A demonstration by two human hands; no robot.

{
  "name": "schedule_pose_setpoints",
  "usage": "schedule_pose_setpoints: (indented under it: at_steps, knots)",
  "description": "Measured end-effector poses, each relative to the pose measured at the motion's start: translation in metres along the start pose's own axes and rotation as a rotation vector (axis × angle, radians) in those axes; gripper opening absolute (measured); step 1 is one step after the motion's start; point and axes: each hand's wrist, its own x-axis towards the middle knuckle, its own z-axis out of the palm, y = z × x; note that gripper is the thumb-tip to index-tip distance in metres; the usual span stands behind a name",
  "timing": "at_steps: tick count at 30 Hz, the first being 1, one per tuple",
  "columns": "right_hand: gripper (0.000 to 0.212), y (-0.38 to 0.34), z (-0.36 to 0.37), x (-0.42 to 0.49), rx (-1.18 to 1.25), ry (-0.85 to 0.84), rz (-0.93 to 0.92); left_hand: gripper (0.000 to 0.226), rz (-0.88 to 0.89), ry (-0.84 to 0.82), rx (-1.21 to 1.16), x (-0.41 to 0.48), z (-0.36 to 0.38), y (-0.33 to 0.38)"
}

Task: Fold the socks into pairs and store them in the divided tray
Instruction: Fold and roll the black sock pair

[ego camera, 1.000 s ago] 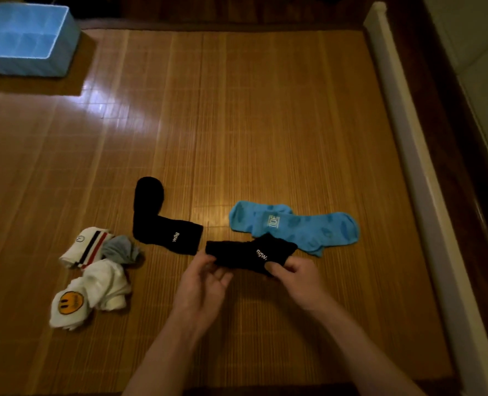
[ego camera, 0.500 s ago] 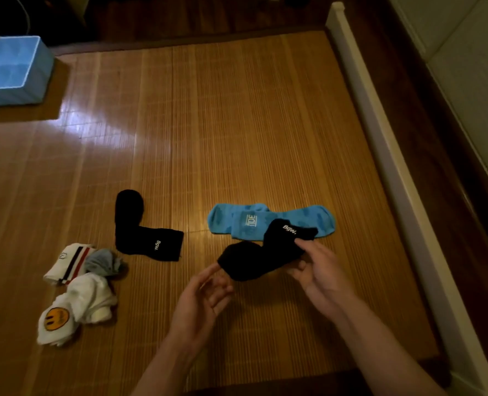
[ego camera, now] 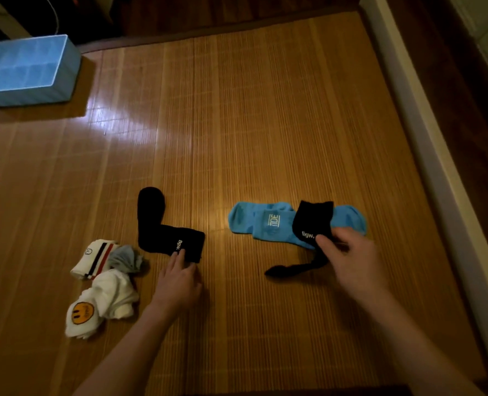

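right hand: we saw our right hand (ego camera: 348,252) pinching the held black sock (ego camera: 311,221) just below its white lettering, fingers (ego camera: 324,242) clamped on the fabric.
held black sock: its cuff stood up above our fingers and in front of the blue socks (ego camera: 265,224); the foot part hung down below the hand, and the toe tip reached the bamboo mat (ego camera: 265,124) to the hand's left.
left hand: our left hand (ego camera: 179,278) lay low over the mat, fingers (ego camera: 179,257) stretched out and slightly apart, their tips touching the cuff end of the flat black sock (ego camera: 157,224); we saw no grip on it.
flat black sock: it lay in an l shape on the mat, toe away from us, cuff towards our left fingers, well apart from the held one.
blue socks: they lay flat, overlapping each other, behind our right hand.
other socks: a white striped sock (ego camera: 94,258), a grey sock (ego camera: 125,258) and a white smiley sock (ego camera: 94,307) lay bunched together left of our left hand.
divided tray: the blue divided tray (ego camera: 36,95) stood at the far left corner, well apart from both hands; we could not tell what its compartments held.
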Motion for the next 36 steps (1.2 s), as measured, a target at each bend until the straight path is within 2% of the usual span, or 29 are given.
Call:
schedule_pose_setpoints:
  at_steps: [2,4,8,10,13,15,17,19,20,27,30,34,36]
  knots:
    - [0.008,0.0,0.0,-0.003,0.067,-0.008,0.062,0.062,0.019,0.051,0.022,-0.003,-0.005,-0.001]
    - [0.015,-0.008,-0.002,-0.003,0.383,-0.064,0.211,0.063,0.051,0.18,-0.018,-0.01,-0.014,0.003]
    - [0.023,-0.021,-0.01,-0.001,0.678,-0.122,0.28,0.054,0.143,0.569,-0.603,-0.032,-0.051,0.025]
    - [0.022,-0.024,-0.013,-0.001,0.745,-0.129,0.298,0.047,0.173,0.655,-0.899,-0.048,-0.072,0.037]
    - [0.034,-0.033,-0.016,-0.003,0.755,-0.127,0.276,0.046,0.212,0.63,-1.42,-0.074,-0.098,0.054]
    - [0.041,-0.037,-0.018,-0.005,0.733,-0.121,0.236,0.064,0.213,0.466,-1.767,-0.081,-0.11,0.061]
    - [0.042,-0.041,-0.017,-0.007,0.719,-0.114,0.191,0.066,0.209,0.244,-1.977,-0.085,-0.119,0.067]
    - [0.039,-0.044,-0.016,-0.012,0.71,-0.11,0.154,0.047,0.218,0.102,-2.026,-0.088,-0.122,0.073]
    - [0.036,-0.046,-0.017,-0.014,0.71,-0.121,0.133,0.042,0.218,0.09,-2.029,-0.09,-0.121,0.074]
    - [0.024,-0.047,-0.018,-0.017,0.639,-0.138,0.101,0.034,0.262,0.174,-1.875,-0.083,-0.115,0.069]
    - [0.027,-0.051,-0.016,-0.016,0.633,-0.161,0.087,0.033,0.299,0.162,-1.789,-0.08,-0.116,0.071]
    - [0.031,-0.063,-0.009,-0.021,0.639,-0.216,0.056,0.03,0.309,0.208,-1.616,-0.08,-0.119,0.079]
    - [0.028,-0.073,-0.007,-0.029,0.627,-0.297,0.014,0.031,0.343,0.179,-1.565,-0.082,-0.121,0.084]
